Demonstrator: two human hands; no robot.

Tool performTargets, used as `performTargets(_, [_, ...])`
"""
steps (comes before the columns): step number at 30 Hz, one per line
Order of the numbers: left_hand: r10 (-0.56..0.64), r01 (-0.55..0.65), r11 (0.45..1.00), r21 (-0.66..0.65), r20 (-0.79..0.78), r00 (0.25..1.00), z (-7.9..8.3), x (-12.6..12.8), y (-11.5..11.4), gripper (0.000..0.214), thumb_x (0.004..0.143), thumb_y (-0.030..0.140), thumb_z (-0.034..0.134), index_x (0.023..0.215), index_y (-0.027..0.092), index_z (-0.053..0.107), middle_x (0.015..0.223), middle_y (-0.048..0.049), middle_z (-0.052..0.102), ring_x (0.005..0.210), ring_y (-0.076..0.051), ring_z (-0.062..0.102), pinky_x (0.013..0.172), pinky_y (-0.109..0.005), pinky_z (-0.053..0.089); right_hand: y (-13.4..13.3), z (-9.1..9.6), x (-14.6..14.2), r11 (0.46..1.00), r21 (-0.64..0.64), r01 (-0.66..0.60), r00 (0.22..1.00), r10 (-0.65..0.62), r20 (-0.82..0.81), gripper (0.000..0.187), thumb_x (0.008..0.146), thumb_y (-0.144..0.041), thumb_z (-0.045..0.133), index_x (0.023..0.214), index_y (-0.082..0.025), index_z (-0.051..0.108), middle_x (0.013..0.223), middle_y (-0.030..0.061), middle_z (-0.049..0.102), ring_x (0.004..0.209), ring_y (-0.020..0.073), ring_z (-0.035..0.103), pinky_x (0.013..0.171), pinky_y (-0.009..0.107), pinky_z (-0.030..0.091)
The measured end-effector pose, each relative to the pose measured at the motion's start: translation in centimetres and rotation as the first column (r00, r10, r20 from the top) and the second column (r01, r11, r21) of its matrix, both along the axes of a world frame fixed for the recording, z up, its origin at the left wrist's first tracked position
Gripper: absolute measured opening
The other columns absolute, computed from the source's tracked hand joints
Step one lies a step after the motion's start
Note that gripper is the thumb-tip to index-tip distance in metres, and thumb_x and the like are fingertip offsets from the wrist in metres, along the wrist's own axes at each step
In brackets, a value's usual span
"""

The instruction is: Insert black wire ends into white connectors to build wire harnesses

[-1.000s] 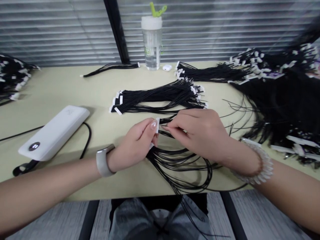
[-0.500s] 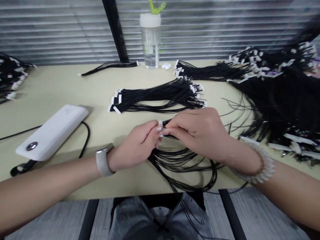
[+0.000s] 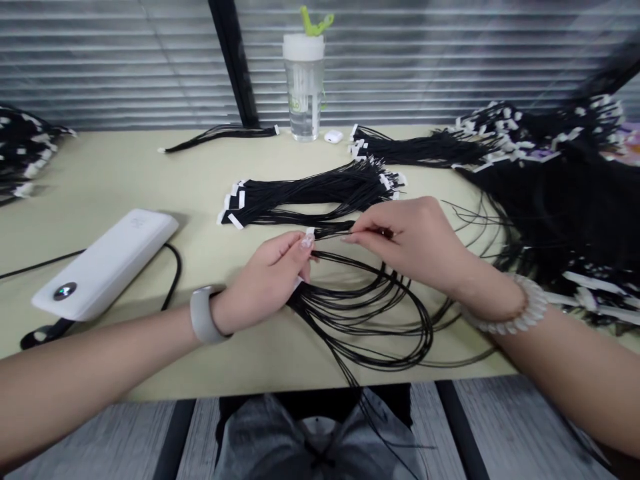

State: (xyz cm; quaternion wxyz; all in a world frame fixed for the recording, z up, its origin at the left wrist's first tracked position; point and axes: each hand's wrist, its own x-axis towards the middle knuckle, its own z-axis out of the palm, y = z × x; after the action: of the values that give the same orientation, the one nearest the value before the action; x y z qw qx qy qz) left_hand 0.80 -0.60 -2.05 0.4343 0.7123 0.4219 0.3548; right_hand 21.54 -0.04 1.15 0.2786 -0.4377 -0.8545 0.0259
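My left hand [image 3: 275, 270] is closed in a pinch on a small white connector [image 3: 310, 233] at the end of a bundle of black wires. Just to its right, my right hand [image 3: 407, 237] pinches thin black wires [image 3: 333, 232] that run out from that connector. Below both hands the rest of the black wire harness [image 3: 370, 320] curves in wide loops on the table, and some strands hang over the front edge. Another white piece shows under the left fingers, partly hidden. How many wires the right fingertips hold cannot be made out.
Behind my hands lies a stack of black wire harnesses [image 3: 305, 193] with white connectors. Large harness piles sit at right [image 3: 565, 200] and far left [image 3: 25, 150]. A white power bank [image 3: 107, 263], a water bottle [image 3: 304, 87] and a small white case [image 3: 333, 136] stand on the table.
My right hand has moved away from the connector, a little up and along the wires. My left hand has shifted slightly left and up, still pinching the connector. More wire shows between the hands.
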Motion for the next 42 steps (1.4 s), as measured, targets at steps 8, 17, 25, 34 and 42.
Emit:
performTargets(8, [0.299, -0.275, 0.952, -0.133, 0.224, 0.928, -0.9, 0.1, 0.7, 0.041, 0.091, 0.046, 0.040, 0.062, 0.018, 0.047, 0.054, 0.0010, 0.043, 0.047, -0.010, 0.036, 0.043, -0.024, 0.031, -0.5, 1.1, 0.8, 0.981, 0.192, 0.031, 0.999, -0.023, -0.043, 0.049, 0.064, -0.057, 0.070, 0.083, -0.016, 0.050, 0.081, 0.0046, 0.050, 0.072, 0.0129, 0.044, 0.061, 0.025, 0.036])
performTargets(17, [0.385, -0.352, 0.923, -0.158, 0.301, 0.873, -1.2, 0.2, 0.8, 0.041, 0.090, 0.048, 0.042, 0.066, 0.016, 0.049, 0.054, 0.0015, 0.044, 0.047, -0.008, 0.037, 0.041, -0.019, 0.032, -1.6, 2.6, 1.2, 0.975, -0.220, 0.028, 0.988, 0.007, 0.156, 0.050, 0.085, -0.056, 0.045, 0.055, -0.016, 0.041, 0.051, -0.0026, 0.037, 0.049, 0.0059, 0.031, 0.048, 0.023, 0.026])
performTargets(25, [0.369, -0.381, 0.925, 0.005, 0.236, 0.899, -0.7, 0.1, 0.7, 0.044, 0.094, 0.045, 0.034, 0.062, 0.017, 0.046, 0.049, 0.0021, 0.043, 0.045, -0.007, 0.037, 0.043, -0.021, 0.031, -1.8, 2.4, 0.9, 0.775, -0.595, -0.214, 0.946, 0.316, 0.071, 0.034, 0.093, -0.030, 0.037, 0.062, -0.017, 0.034, 0.055, -0.0046, 0.034, 0.050, 0.0041, 0.031, 0.045, 0.018, 0.026])
performTargets(34, [0.245, -0.273, 0.945, 0.182, 0.160, 0.956, 0.3, 0.4, -0.4, 0.034, 0.096, 0.034, 0.031, 0.070, 0.017, 0.045, 0.052, 0.0034, 0.047, 0.048, -0.008, 0.039, 0.050, -0.021, 0.036, -2.8, -0.5, -3.0, 0.882, -0.393, -0.261, 0.963, 0.267, -0.040, 0.027, 0.086, -0.021, 0.045, 0.064, -0.013, 0.058, 0.057, -0.0036, 0.055, 0.050, 0.0022, 0.038, 0.051, 0.017, 0.028])
performTargets(42, [0.224, -0.256, 0.951, 0.172, 0.189, 0.956, 0.0, 0.4, -0.6, 0.030, 0.096, 0.036, 0.032, 0.075, 0.018, 0.045, 0.054, 0.0038, 0.048, 0.049, -0.008, 0.041, 0.052, -0.021, 0.038, -3.3, -1.3, -4.0, 0.920, -0.317, -0.230, 0.973, 0.210, -0.099, 0.031, 0.087, -0.024, 0.046, 0.060, -0.013, 0.058, 0.050, -0.0054, 0.048, 0.047, 0.0013, 0.032, 0.048, 0.017, 0.025])
